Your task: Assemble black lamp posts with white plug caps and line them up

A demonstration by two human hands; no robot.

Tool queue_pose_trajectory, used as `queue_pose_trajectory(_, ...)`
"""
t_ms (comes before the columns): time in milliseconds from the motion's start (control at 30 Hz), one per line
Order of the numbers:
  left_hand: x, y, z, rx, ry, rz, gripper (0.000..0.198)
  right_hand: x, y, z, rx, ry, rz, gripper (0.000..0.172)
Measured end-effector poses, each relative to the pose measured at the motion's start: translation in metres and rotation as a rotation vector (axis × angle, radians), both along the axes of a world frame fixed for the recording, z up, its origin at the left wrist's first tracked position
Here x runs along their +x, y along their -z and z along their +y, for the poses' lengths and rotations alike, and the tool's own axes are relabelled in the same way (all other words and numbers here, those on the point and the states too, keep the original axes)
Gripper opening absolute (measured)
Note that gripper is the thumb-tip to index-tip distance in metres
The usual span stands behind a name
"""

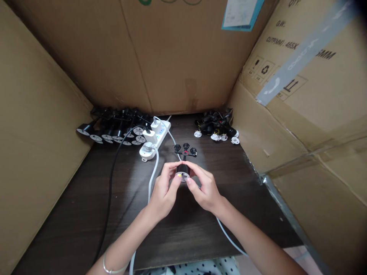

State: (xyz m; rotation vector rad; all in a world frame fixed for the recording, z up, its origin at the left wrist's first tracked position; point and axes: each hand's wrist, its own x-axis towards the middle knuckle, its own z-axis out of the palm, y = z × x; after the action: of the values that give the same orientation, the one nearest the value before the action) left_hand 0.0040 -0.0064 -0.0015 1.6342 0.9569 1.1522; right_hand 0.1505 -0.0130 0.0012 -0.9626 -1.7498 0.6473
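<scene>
Head view, nearest us first, showed a dotted cloth (213,266) at the front edge of the dark tabletop (235,194), and a bangle (106,269) on the left wrist. Beyond these, both forearms slanted inward to meet in the middle, where our left hand (164,193) and right hand (205,189) grasped one black device (182,168) between them. Our fingers curved over its barrel from either side, while both thumbs were at its near end, by a pale round end face (184,177); a yellow spot showed at the left thumb's tip, though we could not tell what it was. The device lay straight ahead of us, its long axis running away from the body, with the end face toward us and the branching head (185,152), red at its centre, pointing to the far wall. Neither hand was plainly nearer: the barrel sat between the two, touched by both. Farther off and to the left, a white power strip (161,137) lay aslant with plugs in it, a black cable (110,191) trailing back toward us. Behind that, a large left pile (117,126) of similar black pieces and a smaller right pile (215,123) lay before the cardboard back wall (177,61).
</scene>
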Motion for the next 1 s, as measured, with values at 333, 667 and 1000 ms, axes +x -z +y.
queue_pose_trajectory(333,-0.0035,0.0081,-0.0018,0.131,-0.024,0.107,0.031,-0.0011,0.0006,0.0021,0.079,0.030,-0.062,0.034)
queue_pose_trajectory(667,-0.0030,0.0056,0.0037,0.142,-0.056,0.190,0.032,-0.0004,0.0038,0.0023,0.109,0.085,-0.070,0.037)
queue_pose_trajectory(1000,-0.0063,0.0030,0.0068,0.152,-0.086,0.293,0.031,-0.0014,0.0047,0.0027,0.020,0.103,-0.139,0.041)
